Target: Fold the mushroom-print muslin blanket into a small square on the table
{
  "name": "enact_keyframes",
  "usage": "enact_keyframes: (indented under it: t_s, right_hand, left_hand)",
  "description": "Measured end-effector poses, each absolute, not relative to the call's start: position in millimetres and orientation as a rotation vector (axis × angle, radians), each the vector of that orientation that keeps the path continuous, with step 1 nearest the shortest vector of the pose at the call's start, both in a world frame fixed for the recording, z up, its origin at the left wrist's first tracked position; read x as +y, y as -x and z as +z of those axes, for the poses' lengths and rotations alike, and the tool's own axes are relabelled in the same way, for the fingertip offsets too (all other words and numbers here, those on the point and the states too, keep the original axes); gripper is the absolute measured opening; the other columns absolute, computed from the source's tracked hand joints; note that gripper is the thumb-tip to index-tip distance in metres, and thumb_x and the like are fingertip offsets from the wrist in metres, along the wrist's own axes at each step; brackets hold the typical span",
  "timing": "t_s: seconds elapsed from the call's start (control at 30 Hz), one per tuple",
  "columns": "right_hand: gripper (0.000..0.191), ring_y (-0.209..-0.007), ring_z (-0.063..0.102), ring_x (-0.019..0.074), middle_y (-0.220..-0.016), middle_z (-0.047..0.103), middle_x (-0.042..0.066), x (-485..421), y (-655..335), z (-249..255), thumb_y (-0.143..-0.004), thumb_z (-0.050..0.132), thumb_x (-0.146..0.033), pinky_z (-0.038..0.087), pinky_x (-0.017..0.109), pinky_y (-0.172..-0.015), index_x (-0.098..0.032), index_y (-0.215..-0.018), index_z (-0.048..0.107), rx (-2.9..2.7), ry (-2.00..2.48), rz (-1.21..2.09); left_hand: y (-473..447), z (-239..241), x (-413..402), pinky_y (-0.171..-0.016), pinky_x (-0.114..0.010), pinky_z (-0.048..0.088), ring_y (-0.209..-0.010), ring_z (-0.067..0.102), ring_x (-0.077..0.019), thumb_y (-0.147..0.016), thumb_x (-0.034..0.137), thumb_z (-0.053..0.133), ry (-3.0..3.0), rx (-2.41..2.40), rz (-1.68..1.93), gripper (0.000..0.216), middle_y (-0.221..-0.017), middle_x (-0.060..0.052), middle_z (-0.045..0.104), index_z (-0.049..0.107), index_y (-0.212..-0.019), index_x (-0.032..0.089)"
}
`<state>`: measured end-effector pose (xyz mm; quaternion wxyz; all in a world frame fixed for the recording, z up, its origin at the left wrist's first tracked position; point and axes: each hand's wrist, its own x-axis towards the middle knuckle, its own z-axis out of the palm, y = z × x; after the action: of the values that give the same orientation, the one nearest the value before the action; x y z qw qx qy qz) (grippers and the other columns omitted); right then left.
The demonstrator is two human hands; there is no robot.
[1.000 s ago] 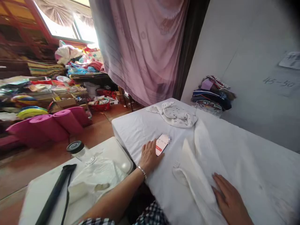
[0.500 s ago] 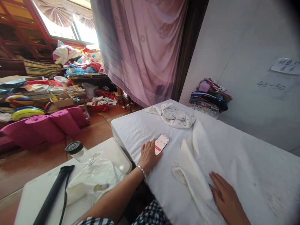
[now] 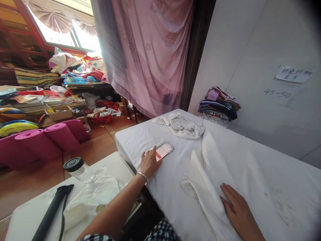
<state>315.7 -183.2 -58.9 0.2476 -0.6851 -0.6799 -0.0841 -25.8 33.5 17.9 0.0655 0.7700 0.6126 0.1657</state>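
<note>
My left hand (image 3: pixel 150 163) grips the near-left end of a smartphone (image 3: pixel 163 152), thumb along one edge and fingers along the other. The phone lies face up on the white-covered table (image 3: pixel 136 139), with a timer display and a red button on its screen. My right hand (image 3: pixel 238 207) rests with fingers stretched out on a crumpled white cloth (image 3: pixel 207 180), holding nothing. At the far end of the table lies a bunched white cloth with a small grey print (image 3: pixel 187 126); I cannot tell whether the two cloths are one piece.
To the left, a lower white table (image 3: pixel 27 214) bears a clear jar with a black lid (image 3: pixel 75 165), a plastic bag (image 3: pixel 100 190) and a black tube-shaped case (image 3: pixel 51 211). Folded clothes (image 3: pixel 219 105) are stacked by the wall. Pink rolled mats (image 3: pixel 35 144) and a pink curtain (image 3: pixel 150 57) stand beyond.
My left hand has shifted left and turned the phone, so it now lies more slantwise. My right hand stays on the cloth. The view has swung slightly right.
</note>
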Motion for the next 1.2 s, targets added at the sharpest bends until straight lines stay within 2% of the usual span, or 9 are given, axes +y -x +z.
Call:
enact_keyframes:
  t_s: [0.4, 0.63, 0.7, 0.8, 0.87, 0.97, 1.03, 1.1, 1.2]
  right_hand:
    - [0.041, -0.118, 0.048, 0.0265, -0.126, 0.055, 0.01, -176.9, -310.1, -56.2, -0.087, 0.043, -0.039, 0.038, 0.05, -0.1, -0.018, -0.119, 0.057, -1.738, 1.856, -0.124]
    - [0.047, -0.119, 0.048, 0.0221, -0.129, 0.053, 0.007, -192.1, -310.7, 0.1, -0.085, 0.045, -0.044, 0.039, 0.04, -0.1, -0.02, -0.125, 0.053, -1.246, 1.924, 0.49]
    - [0.046, -0.121, 0.047, 0.0218, -0.13, 0.053, 0.005, -207.4, -317.8, 16.8, -0.085, 0.045, -0.045, 0.039, 0.038, -0.1, -0.022, -0.125, 0.054, -1.139, 1.951, 0.535]
    - [0.046, -0.12, 0.047, 0.0232, -0.133, 0.05, 0.004, -241.1, -327.3, 27.6, -0.084, 0.046, -0.043, 0.042, 0.037, -0.096, -0.025, -0.126, 0.053, -1.082, 2.056, 0.556]
    - [0.048, -0.12, 0.047, 0.0244, -0.134, 0.048, 0.005, -268.6, -328.3, 25.5, -0.084, 0.047, -0.044, 0.045, 0.038, -0.093, -0.026, -0.128, 0.051, -1.058, 2.12, 0.569]
    - [0.05, -0.118, 0.049, 0.0245, -0.134, 0.048, 0.007, -309.6, -317.0, 14.8, -0.083, 0.048, -0.045, 0.046, 0.038, -0.092, -0.025, -0.129, 0.05, -0.995, 2.171, 0.556]
    - [0.052, -0.119, 0.048, 0.0237, -0.134, 0.048, 0.008, -331.5, -301.8, 7.7, -0.083, 0.048, -0.046, 0.041, 0.039, -0.097, -0.023, -0.13, 0.049, -1.001, 2.183, 0.515]
    - [0.055, -0.124, 0.043, 0.0235, -0.136, 0.045, 0.008, -346.7, -283.9, 3.3, -0.084, 0.048, -0.047, 0.035, 0.04, -0.103, -0.023, -0.133, 0.046, -1.068, 2.201, 0.463]
    - [0.061, -0.127, 0.038, 0.0263, -0.14, 0.039, 0.007, -360.9, -261.5, 1.6, -0.083, 0.05, -0.047, 0.034, 0.044, -0.103, -0.025, -0.138, 0.038, -1.255, 2.22, 0.438]
  left_hand:
    - [36.4, 17.3, 41.2, -0.096, -0.04, 0.029, -0.113, 0.048, -0.0248, -0.077, 0.035, 0.053, -2.344, 1.934, 0.479, 0.065, -0.119, -0.014, 0.057, 0.032, -0.134, 0.013]
    - [35.1, 17.6, 44.8, -0.097, -0.047, 0.033, -0.119, 0.045, -0.0276, -0.083, 0.037, 0.045, -2.488, 1.854, 0.536, 0.055, -0.129, -0.016, 0.05, 0.036, -0.131, 0.012]
    - [24.6, 16.8, 38.7, -0.099, -0.047, 0.034, -0.119, 0.044, -0.0274, -0.083, 0.038, 0.045, -2.56, 1.691, 0.663, 0.051, -0.129, -0.015, 0.049, 0.04, -0.128, 0.014]
    - [0.2, 14.5, 13.9, -0.101, -0.04, 0.037, -0.119, 0.046, -0.0245, -0.083, 0.039, 0.048, -2.688, 1.171, 0.769, 0.048, -0.127, -0.013, 0.051, 0.044, -0.126, 0.016]
    - [-17.2, 12.5, -8.9, -0.101, -0.037, 0.038, -0.121, 0.044, -0.0225, -0.082, 0.038, 0.053, -2.765, 0.748, 0.69, 0.052, -0.131, -0.009, 0.049, 0.04, -0.13, 0.021]
    - [-41.0, 9.9, -36.3, -0.102, -0.039, 0.038, -0.122, 0.043, -0.0231, -0.077, 0.032, 0.061, -2.832, 0.346, 0.496, 0.061, -0.134, -0.005, 0.047, 0.037, -0.132, 0.027]
    - [-56.4, 9.9, -43.0, -0.099, -0.041, 0.041, -0.116, 0.048, -0.0234, -0.077, 0.025, 0.058, -2.847, 0.275, 0.403, 0.048, -0.126, -0.005, 0.053, 0.047, -0.123, 0.027]
    - [-70.3, 13.9, -39.9, -0.09, -0.039, 0.046, -0.103, 0.054, -0.022, -0.076, 0.015, 0.051, -2.846, 0.328, 0.338, 0.033, -0.109, -0.005, 0.061, 0.057, -0.107, 0.024]
    - [-78.4, 34.5, -21.4, -0.077, -0.032, 0.049, -0.088, 0.058, -0.0189, -0.067, 0.007, 0.044, -2.799, 0.486, 0.39, 0.032, -0.091, -0.003, 0.063, 0.057, -0.091, 0.023]
